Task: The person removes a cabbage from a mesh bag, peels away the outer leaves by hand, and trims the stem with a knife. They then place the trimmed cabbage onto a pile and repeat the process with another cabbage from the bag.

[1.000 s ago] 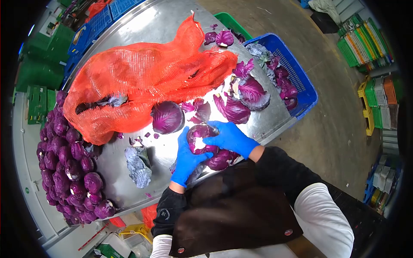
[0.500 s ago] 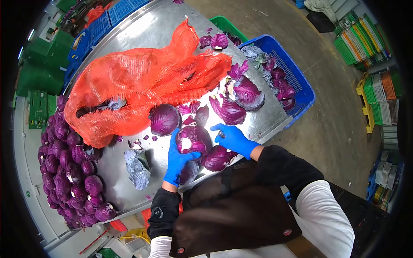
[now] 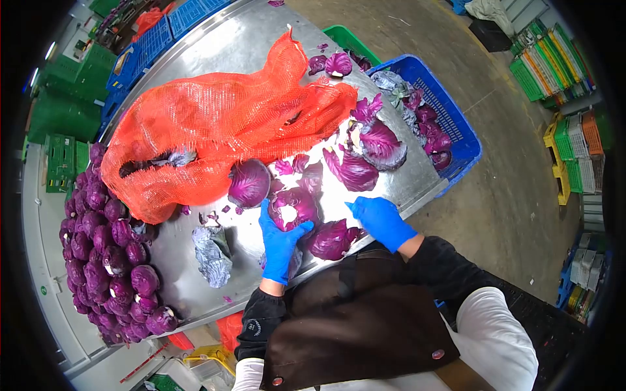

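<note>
Your left grip (image 3: 279, 244) clasps a red cabbage (image 3: 291, 210); your right grip (image 3: 380, 223) is curled, contents indeterminable; purple leaves (image 3: 331, 240) lie between both grips on the desk (image 3: 176, 257)

The left hand (image 3: 280, 240) and the right hand (image 3: 382, 223) wore bright blue, close-fitting gloves (image 3: 277, 256) that ended at the wrists. Loose black sleeves (image 3: 448, 268) covered the forearms, the left one marked near its cuff with a small, pale round emblem (image 3: 254, 327) too fine to read, and puffy white sleeves (image 3: 499, 319) showed above them. A smooth dark brown apron (image 3: 362, 329) covered the front, with round, shiny studs (image 3: 437, 354) near its corners.
</note>
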The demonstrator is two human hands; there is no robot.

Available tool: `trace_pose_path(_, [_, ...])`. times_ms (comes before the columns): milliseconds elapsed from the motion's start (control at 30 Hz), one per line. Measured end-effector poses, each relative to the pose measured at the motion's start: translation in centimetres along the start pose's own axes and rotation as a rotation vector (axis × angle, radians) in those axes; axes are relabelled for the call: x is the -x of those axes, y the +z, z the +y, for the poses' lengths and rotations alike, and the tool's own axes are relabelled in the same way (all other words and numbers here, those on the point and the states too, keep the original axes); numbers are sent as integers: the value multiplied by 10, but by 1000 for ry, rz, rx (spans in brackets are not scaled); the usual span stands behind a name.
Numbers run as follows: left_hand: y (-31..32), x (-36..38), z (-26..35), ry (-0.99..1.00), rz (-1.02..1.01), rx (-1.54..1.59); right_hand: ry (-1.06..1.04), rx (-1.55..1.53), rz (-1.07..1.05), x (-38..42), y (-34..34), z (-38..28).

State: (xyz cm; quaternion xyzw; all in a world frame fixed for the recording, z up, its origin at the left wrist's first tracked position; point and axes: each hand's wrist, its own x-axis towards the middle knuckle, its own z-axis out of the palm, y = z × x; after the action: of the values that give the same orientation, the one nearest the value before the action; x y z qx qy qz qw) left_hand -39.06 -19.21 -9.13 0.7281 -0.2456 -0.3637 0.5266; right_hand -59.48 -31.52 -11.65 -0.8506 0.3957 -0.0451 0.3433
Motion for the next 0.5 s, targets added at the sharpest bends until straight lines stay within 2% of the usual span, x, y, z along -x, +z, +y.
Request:
trace_pose_path(67, [1, 4, 4, -2, -20, 50, 512, -498, -110, -11, 10, 28])
trace_pose_path(133, [6, 3, 6, -3, -11, 65, 483, -378, -177, -14, 9, 22])
trace_pose_path(200, [5, 9, 2, -20, -18, 58, 224, -398, -75, -11, 8, -26])
trace_pose_path(267, [8, 9, -7, 25, -13, 85, 91, -525, 41, -21, 3, -67])
trace_pose_path(300, [9, 11, -7, 7, -12, 181, 95, -532, 41, -27, 12, -71])
trace_pose_path(367, [6, 12, -7, -11, -5, 235, -36, -586, 81, -43, 32, -66])
trace_pose_path(500, [8, 15, -10, -28, 17, 360, -62, -550, 142, -47, 42, -59])
